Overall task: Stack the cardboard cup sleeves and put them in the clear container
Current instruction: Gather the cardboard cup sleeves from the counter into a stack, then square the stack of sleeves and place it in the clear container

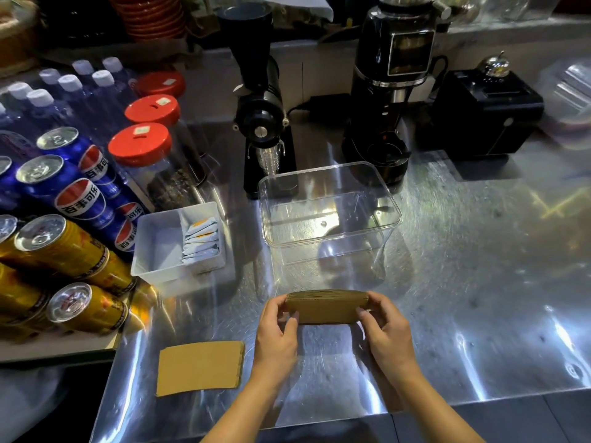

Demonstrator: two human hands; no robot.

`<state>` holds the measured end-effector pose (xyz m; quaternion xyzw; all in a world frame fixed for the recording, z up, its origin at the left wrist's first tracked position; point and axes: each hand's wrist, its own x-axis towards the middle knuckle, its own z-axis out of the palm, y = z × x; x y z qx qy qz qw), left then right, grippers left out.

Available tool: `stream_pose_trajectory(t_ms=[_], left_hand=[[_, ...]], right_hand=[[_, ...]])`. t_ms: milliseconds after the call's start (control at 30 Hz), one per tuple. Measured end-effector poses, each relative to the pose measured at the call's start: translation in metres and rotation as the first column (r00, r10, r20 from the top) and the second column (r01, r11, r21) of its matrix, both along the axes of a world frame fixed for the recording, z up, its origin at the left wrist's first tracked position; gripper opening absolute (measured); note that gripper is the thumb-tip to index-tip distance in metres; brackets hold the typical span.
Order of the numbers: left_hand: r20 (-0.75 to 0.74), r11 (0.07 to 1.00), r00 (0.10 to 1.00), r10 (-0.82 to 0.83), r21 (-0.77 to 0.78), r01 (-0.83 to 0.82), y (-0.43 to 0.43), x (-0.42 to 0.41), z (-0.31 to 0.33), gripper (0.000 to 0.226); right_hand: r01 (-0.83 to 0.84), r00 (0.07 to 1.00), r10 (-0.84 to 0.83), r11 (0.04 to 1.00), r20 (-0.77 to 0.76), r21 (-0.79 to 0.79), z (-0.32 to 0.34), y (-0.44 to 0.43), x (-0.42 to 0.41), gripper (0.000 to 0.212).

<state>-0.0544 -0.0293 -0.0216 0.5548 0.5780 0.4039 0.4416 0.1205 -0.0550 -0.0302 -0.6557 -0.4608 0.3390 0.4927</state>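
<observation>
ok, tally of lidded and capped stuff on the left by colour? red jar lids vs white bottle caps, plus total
Red jar lids: 3
White bottle caps: 7 fully visible; an eighth may be cut off at the left edge
Total: 10

The ends of the brown cardboard sleeve stack (326,306) are covered by the fingers (289,318) of both hands. The blue and gold drink cans (60,193) run off the left edge. The clear plastic boxes (572,97) at far right are blurred and cropped.
</observation>
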Motion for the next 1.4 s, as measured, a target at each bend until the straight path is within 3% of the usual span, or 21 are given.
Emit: stream_pose_trajectory(t_ms=[167, 333, 433, 667, 833, 1067, 1267, 1333, 1400], left_hand=[[0.083, 0.994, 0.994, 0.072, 0.071, -0.078, 0.012, -0.016, 0.023, 0.029], [0.122, 0.969, 0.966, 0.227, 0.070, -0.236, 0.024, -0.057, 0.040, 0.033], [0.162, 0.951, 0.940, 0.300, 0.028, -0.309, 0.023, -0.087, 0.048, 0.032], [0.174, 0.902, 0.898, 0.404, -0.240, -0.359, 0.000, -0.150, 0.044, 0.027], [0.035, 0.845, 0.904, 0.427, -0.373, -0.384, -0.015, -0.176, 0.031, 0.030], [-0.068, 0.810, 0.902, 0.425, -0.416, -0.413, -0.024, -0.183, 0.020, 0.026], [-0.235, 0.814, 0.921, 0.310, -0.435, -0.385, -0.021, -0.189, 0.021, 0.053], [-0.214, 0.804, 0.938, 0.274, -0.484, -0.345, -0.020, -0.191, 0.021, 0.064], [-0.165, 0.787, 0.958, 0.235, -0.546, -0.287, -0.018, -0.191, 0.019, 0.058]], right_hand=[[-0.005, 0.998, 0.008, 0.999, -0.069, 0.044, 0.026, 0.018, -0.011, 0.025], [-0.147, 0.985, 0.152, 0.987, -0.082, 0.065, 0.049, 0.035, -0.046, 0.027], [-0.257, 0.958, 0.258, 0.966, -0.127, 0.024, 0.055, 0.039, -0.072, 0.028], [-0.352, 0.896, 0.264, 0.913, -0.358, -0.207, 0.045, 0.031, -0.125, 0.027], [-0.396, 0.900, 0.288, 0.854, -0.328, -0.338, 0.034, 0.018, -0.149, 0.022], [-0.395, 0.912, 0.298, 0.821, -0.281, -0.412, 0.026, 0.013, -0.162, 0.025], [-0.371, 0.924, 0.363, 0.779, -0.119, -0.506, 0.028, 0.013, -0.163, 0.050], [-0.365, 0.923, 0.372, 0.759, -0.101, -0.539, 0.031, 0.016, -0.162, 0.053], [-0.369, 0.916, 0.392, 0.741, -0.083, -0.561, 0.034, 0.021, -0.163, 0.046]])
